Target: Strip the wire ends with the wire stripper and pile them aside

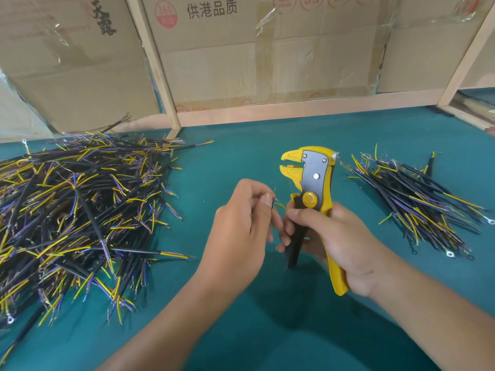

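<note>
Head view shows a thin wire (277, 206) pinched in the left hand (241, 228), just beside the yellow wire stripper (312, 188); the right hand (334, 242) grips the stripper handles, head upright; a big wire pile (80, 210) lies left on the green table (267, 330); a smaller pile (417, 202) lies right.

Both bare forearms reach forward over the table, hands close together. The left hand (241, 218) pinches something thin, seemingly a wire end. The right hand (334, 242) is curled around a tool's handles.
</note>
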`<state>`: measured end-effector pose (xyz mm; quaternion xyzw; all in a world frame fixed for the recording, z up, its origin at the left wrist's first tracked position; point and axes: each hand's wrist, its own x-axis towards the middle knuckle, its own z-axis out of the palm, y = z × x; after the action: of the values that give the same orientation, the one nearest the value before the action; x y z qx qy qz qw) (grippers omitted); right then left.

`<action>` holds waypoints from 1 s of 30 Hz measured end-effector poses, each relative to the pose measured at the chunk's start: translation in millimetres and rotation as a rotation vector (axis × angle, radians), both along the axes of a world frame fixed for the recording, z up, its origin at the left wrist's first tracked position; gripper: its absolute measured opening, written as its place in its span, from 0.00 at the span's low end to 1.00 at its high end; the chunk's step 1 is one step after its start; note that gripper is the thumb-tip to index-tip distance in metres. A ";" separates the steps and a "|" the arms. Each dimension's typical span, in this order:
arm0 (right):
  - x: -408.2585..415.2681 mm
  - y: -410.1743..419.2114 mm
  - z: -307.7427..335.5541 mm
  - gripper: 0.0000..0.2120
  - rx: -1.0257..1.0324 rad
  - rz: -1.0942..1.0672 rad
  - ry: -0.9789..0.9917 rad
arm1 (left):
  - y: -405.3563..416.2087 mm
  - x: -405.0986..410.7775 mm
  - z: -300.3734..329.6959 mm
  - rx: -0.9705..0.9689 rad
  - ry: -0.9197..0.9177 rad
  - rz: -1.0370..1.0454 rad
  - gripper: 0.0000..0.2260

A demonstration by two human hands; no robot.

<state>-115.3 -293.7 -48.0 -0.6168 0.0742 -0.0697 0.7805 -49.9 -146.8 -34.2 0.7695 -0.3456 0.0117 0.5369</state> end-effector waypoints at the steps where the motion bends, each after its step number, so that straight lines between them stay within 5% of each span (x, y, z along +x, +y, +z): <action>1: 0.0 0.5 -0.1 0.06 -0.013 0.002 -0.004 | -1.7 -1.2 -0.3 -0.036 0.077 -0.002 0.08; 14: -1.4 1.1 1.2 0.06 -0.013 0.017 -0.011 | -0.1 3.3 2.6 -0.052 0.170 -0.078 0.06; 30: -7.0 8.0 7.5 0.09 -0.107 0.049 -0.040 | 3.1 2.6 4.1 0.007 -0.024 0.099 0.08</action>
<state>-122.2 -285.7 -40.5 -0.6579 0.0397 -0.0669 0.7491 -47.3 -143.7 -30.1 0.7875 -0.3135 0.0460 0.5286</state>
